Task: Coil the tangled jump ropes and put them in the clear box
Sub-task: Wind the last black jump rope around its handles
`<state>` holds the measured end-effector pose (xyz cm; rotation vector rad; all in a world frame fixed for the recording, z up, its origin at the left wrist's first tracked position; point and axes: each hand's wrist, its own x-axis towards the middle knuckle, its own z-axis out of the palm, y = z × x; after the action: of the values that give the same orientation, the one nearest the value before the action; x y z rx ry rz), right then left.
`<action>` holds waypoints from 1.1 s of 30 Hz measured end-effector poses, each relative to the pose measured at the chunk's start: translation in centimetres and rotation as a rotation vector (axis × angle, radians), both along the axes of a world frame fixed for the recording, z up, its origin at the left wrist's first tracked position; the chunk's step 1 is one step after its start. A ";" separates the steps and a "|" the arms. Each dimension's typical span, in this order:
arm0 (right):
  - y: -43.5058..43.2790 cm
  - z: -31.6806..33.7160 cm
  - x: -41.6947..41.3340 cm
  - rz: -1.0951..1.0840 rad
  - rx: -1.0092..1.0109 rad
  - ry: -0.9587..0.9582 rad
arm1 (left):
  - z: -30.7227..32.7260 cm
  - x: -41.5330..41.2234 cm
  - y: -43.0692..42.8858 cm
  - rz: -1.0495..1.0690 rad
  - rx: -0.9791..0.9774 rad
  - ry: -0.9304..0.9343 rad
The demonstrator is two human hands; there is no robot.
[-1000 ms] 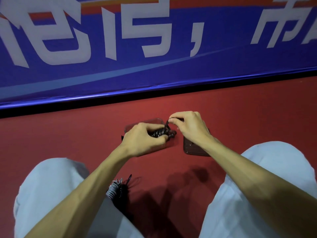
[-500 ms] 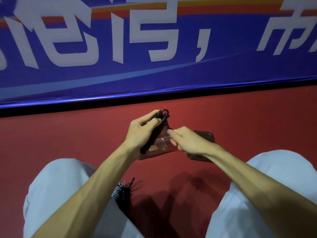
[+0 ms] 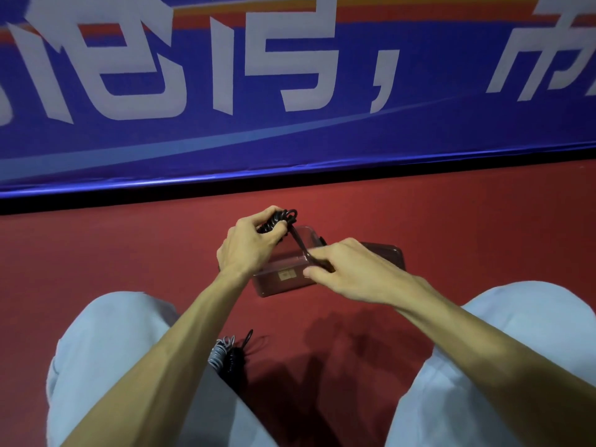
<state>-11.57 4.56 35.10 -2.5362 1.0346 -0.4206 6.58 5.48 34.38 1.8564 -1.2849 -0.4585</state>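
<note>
Left hand (image 3: 250, 245) is clenched around a black coiled rope bundle (image 3: 274, 221), held up above the far left corner of the clear box (image 3: 283, 279). One black strand (image 3: 301, 246) runs taut from the bundle, down and to the right, into the right hand (image 3: 348, 272), which pinches it between thumb and fingertips. The strand's long axis is diagonal, far-left to near-right, and crosses directly over the box. The box sits on the red floor (image 3: 129, 259) just under both hands, open side up as far as can be told; a dark flat piece, likely the lid (image 3: 387, 256), lies touching or just beside its right edge. Contents of the box cannot be made out. The left hand is nearer the bundle, the right nearer the free end, so the next wrap likely brings the right hand up toward the left. A second rope (image 3: 225, 356), grey and black, lies on the floor near the left knee, well apart from the box and not yet handled.
</note>
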 end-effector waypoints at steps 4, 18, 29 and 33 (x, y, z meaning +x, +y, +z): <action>0.1 0.0 0.2 0.034 0.132 -0.320 | -0.7 0.8 -0.5 -0.130 0.092 0.029; -2.4 0.1 0.0 -0.074 -0.214 -0.665 | -0.9 -0.3 0.0 -0.386 0.180 0.373; -2.0 1.0 0.5 -0.085 -0.003 -0.698 | -0.6 -1.1 0.5 -0.359 0.231 0.548; -2.5 0.9 0.2 -0.138 0.101 -0.716 | -0.4 -1.2 0.5 -0.284 0.178 0.638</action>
<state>-11.33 2.08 36.04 -1.9653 0.9025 -1.1702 5.34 5.94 34.01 1.4751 -1.0792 -1.2376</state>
